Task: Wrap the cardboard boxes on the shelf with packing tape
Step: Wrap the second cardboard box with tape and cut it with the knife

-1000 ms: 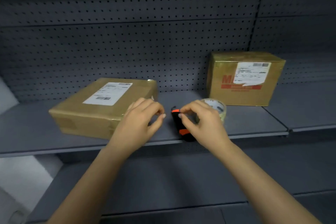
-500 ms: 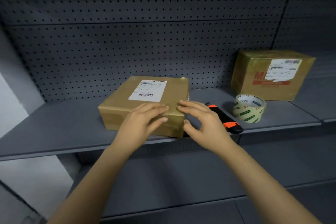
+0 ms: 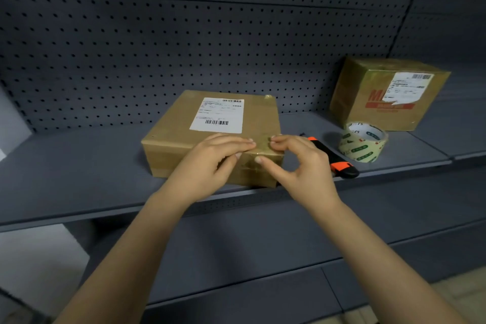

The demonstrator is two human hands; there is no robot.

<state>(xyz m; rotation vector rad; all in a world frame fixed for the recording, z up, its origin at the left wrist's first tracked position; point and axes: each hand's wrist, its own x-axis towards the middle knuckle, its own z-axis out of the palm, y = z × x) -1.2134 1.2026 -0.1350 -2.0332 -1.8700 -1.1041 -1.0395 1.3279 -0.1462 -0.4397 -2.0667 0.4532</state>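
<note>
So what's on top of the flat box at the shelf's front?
A white barcoded label, plus fingertips of the left hand and right hand along the front edge of the flat box. What lies under those fingers is hidden.

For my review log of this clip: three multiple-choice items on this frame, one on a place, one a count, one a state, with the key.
1. Where does the utility knife lie?
A. on the shelf, between the flat box and the tape roll
B. on top of the flat box
C. on the shelf below

2. How many cardboard boxes stand on the shelf?
A. one
B. two
C. three

3. What are the hands doing?
A. both touch the flat box's near right corner
B. one lifts the tape roll
C. both hang idle

1 A: knife lies beside the box, roll to its right.
2 B: the flat box plus the taller box farther back.
3 A: left hand and right hand have fingertips on that corner.
</note>
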